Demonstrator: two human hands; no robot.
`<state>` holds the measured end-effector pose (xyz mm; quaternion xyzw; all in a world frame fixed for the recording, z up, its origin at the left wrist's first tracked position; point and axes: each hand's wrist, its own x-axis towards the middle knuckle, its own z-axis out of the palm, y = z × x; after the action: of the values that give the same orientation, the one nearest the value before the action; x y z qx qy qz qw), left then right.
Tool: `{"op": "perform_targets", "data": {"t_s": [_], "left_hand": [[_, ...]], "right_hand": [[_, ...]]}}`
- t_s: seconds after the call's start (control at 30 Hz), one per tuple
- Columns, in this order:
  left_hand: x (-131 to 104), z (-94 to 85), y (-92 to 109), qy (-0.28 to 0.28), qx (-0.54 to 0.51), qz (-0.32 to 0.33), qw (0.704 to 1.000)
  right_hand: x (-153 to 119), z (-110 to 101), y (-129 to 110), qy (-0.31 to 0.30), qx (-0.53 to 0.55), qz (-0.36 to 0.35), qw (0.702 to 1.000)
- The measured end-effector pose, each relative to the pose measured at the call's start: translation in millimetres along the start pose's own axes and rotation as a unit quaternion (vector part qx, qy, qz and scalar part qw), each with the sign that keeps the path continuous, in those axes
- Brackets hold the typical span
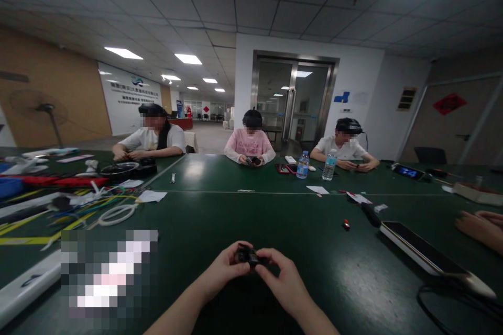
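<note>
Both of my hands meet low in the middle of the view, just above the dark green tabletop. Between them is a small black object whose kind I cannot make out. My left hand pinches its left end with thumb and fingers. On the other end, the thumb and fingers of my right hand are closed. Parts of the object are covered by my fingertips.
Cables and a coiled white cord lie at the left. A small red item and a flat black-topped device are at the right. Bottles stand farther back. Three people sit opposite; another person's hands show at the right edge.
</note>
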<state>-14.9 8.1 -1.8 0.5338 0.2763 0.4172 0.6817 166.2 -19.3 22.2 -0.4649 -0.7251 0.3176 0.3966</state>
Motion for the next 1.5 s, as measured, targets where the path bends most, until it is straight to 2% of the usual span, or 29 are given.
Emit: {"op": "perform_targets", "data": {"t_s": [0.13, 0.27, 0.37, 0.5, 0.6, 0.77, 0.83, 1.07, 1.5], "left_hand": [[0.0, -0.5, 0.8, 0.003, 0.001, 0.000, 1.000], [-1.4, -0.3, 1.8, 0.009, 0.010, -0.007, 1.000], [-2.7, 0.0, 2.9, 0.015, 0.015, -0.012, 1.000], [-3.1, -0.3, 4.7, 0.013, 0.022, -0.026, 0.999], [-2.6, 0.1, 4.9, 0.007, 0.020, -0.024, 0.999], [-1.6, 1.4, 1.5, -0.007, 0.009, -0.008, 1.000], [-0.9, 1.0, -0.6, -0.010, 0.005, -0.008, 1.000], [0.0, -1.3, -2.3, -0.019, 0.016, -0.011, 1.000], [-2.7, 3.3, 8.9, -0.049, 0.022, -0.021, 0.998]], "right_hand": [[-0.3, -8.4, -3.9, 0.045, -0.045, 0.008, 0.998], [1.0, -23.7, -2.5, 0.135, -0.180, 0.038, 0.974], [1.9, -32.5, 2.7, 0.127, -0.248, 0.085, 0.957], [1.3, -33.1, 1.4, 0.140, -0.195, 0.076, 0.968], [0.0, -26.5, -5.2, 0.117, -0.129, 0.030, 0.984], [-1.5, -11.8, -8.1, 0.017, -0.069, -0.016, 0.997], [-1.3, -7.9, -6.2, 0.000, -0.061, -0.027, 0.998], [-1.0, -5.4, -3.9, 0.004, -0.050, -0.019, 0.999], [-1.2, -4.2, -7.6, -0.002, -0.043, -0.002, 0.999]]}}
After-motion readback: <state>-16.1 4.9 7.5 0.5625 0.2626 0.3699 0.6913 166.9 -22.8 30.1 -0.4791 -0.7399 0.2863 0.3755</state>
